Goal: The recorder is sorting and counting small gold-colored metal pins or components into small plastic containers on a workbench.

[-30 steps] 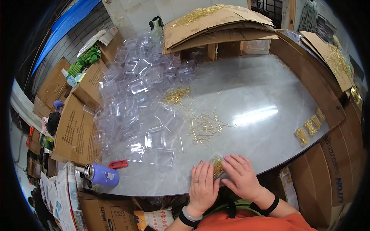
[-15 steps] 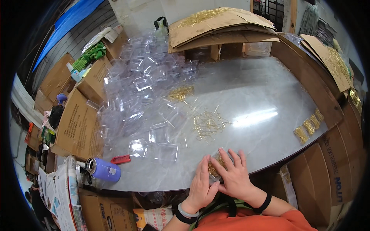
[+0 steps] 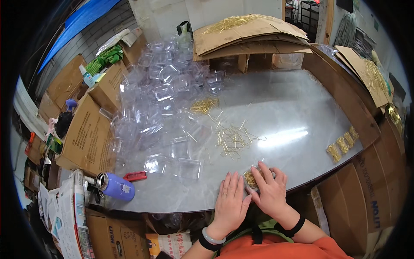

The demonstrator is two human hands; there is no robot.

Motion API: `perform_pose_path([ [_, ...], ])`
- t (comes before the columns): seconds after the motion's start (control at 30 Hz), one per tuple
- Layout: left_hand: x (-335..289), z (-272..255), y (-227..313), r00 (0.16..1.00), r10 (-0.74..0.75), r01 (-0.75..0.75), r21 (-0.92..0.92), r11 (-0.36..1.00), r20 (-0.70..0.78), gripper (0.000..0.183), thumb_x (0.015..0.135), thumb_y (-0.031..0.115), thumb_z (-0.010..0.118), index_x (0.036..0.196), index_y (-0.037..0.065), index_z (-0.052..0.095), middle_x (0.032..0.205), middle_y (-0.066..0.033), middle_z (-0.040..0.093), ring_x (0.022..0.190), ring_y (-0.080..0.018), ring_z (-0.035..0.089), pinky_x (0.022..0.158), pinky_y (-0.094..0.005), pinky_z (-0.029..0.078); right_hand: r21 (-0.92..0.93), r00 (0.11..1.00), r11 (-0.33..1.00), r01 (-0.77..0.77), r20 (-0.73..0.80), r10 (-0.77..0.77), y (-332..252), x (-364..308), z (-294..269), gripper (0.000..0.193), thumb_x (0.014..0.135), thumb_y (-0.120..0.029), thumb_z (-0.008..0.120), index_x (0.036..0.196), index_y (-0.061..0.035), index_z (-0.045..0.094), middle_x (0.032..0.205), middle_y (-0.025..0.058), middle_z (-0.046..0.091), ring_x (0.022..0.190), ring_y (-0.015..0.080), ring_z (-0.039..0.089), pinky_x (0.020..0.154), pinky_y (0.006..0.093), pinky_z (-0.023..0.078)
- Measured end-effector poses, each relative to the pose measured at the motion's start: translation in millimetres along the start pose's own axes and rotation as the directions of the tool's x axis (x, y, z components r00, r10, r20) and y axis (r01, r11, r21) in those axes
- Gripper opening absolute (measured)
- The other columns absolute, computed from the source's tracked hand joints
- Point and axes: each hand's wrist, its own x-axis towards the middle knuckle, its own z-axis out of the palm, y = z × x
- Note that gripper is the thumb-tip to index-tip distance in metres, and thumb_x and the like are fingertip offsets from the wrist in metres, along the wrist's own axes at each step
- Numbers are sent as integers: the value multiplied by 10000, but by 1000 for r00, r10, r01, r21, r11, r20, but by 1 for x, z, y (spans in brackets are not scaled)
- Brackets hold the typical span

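Near the table's front edge, my right hand (image 3: 268, 186) is around a small clear plastic box (image 3: 246, 188) filled with thin gold wire hooks (image 3: 249, 178). Its thumb is at the near side and its fingers reach over the top and right side, hiding much of the box. My left hand (image 3: 232, 199) lies palm down just left of the box, apart from it, with fingers stretched out and nothing held. Loose gold hooks (image 3: 235, 140) are scattered beyond both hands, and a denser heap (image 3: 205, 105) sits farther back.
A large pile of clear plastic boxes and lids (image 3: 161, 93) covers the left of the table. A purple bottle (image 3: 118, 188) and a red tool (image 3: 135, 175) are near the front left. Gold bundles (image 3: 343, 144) stand at the right edge, beside a cardboard wall (image 3: 345, 99).
My left hand has come off the box and moved slightly left, its fingers flattening on the table. My right hand and the box have shifted a little to the right and away.
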Motion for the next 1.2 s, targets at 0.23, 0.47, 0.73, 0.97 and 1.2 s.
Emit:
perform_pose_path([
  [0.23,10,12,2,995,-100,101,69,992,-22,536,1015,225,542,1486,-17,457,1495,-244,479,1418,-431,411,1196,-561,265,189,996,982,19,77,-34,10,0,-13,752,772,-278,772,1431,-39,501,1428,150,481,1363,430,375,1113,538,323],
  [0.47,20,19,8,988,-154,155,54,986,-13,544,964,178,540,1477,7,477,1495,-231,483,1428,-414,402,1204,-591,220,436,993,900,6,102,-56,29,3,-17,764,757,-249,767,1420,1,479,1428,210,455,1324,427,418,1101,520,356],
  [0.73,18,13,7,996,-53,45,114,992,67,590,1008,273,486,1535,17,412,1583,-227,375,1457,-443,338,1209,-618,158,485,999,874,-30,54,5,30,3,-10,646,796,-163,745,1385,-28,519,1408,205,485,1271,411,474,1078,497,381],
  [0.97,16,25,8,998,-35,19,265,964,56,566,1047,340,469,1548,81,421,1604,-199,356,1456,-462,322,1184,-658,178,671,990,740,-53,134,-51,41,-1,-20,563,849,-142,725,1365,-24,533,1396,203,520,1348,419,450,1148,488,343],
  [1.2,15,26,9,999,30,-37,227,973,37,478,1019,292,540,1427,45,510,1581,-173,402,1461,-424,351,1179,-632,236,218,973,965,147,146,-181,38,-10,-24,640,947,-142,639,1507,18,375,1519,227,455,1436,418,400,1192,517,305],
])
